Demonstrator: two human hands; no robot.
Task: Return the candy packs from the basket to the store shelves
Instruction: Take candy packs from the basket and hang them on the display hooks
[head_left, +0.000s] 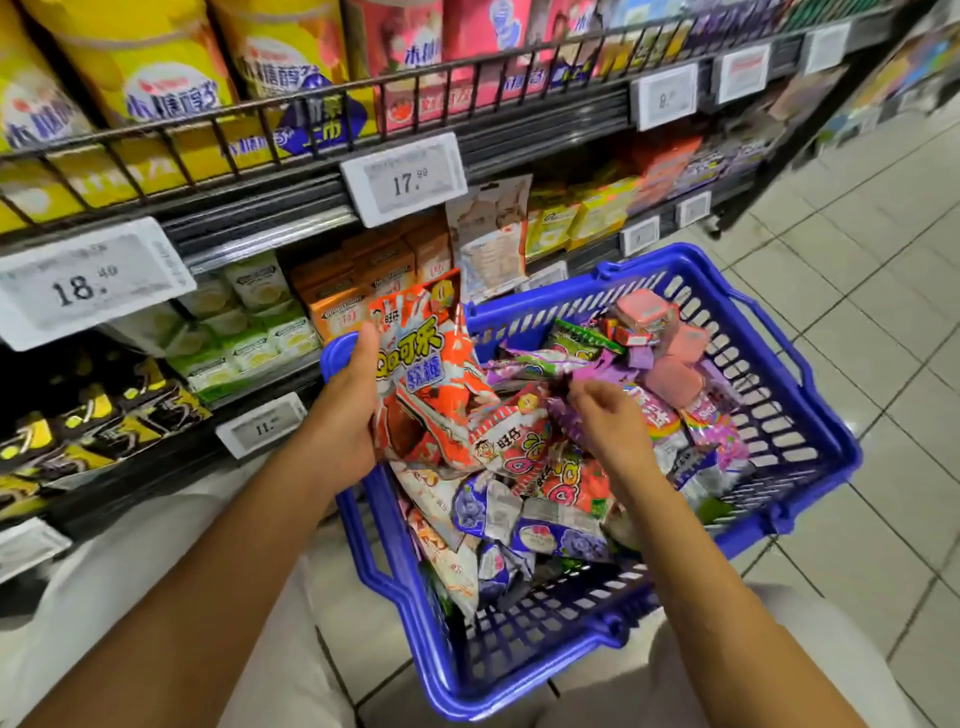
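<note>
Blue basket (810, 431), set on the floor beside the person's knees so both hands can work in it, holds a loose heap of candy packs (524, 499). Right hand (605, 423) hovers over the heap, fingertips drawn together on a purple pack (566, 410), apparently to sort one out. Left hand (345, 415) clamps a bunch of orange packs (421, 384) upright at the basket's near-shelf rim, likely gathered by kind for shelving. Beyond, the shelves (291, 202) carry boxed sweets and price tags (405, 179).
</note>
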